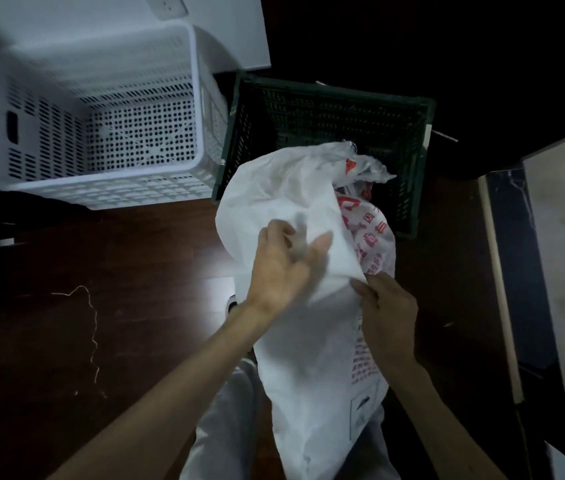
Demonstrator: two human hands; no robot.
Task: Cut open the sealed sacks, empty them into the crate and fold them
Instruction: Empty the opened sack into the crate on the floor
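Folding step, probably: the limp white sack hangs before the green crate, top drooping over its near rim, right hand fingers pinching a fold, left hand blurred against the cloth, grip undeterminable; next, flatten and crease.

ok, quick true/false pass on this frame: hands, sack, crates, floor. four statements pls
1. Both the left hand and the right hand touch the sack. True.
2. The sack's print is blue. False: it is red.
3. The white crate stands right of the green crate. False: it stands to its left.
4. A loose string lies on the floor. True.
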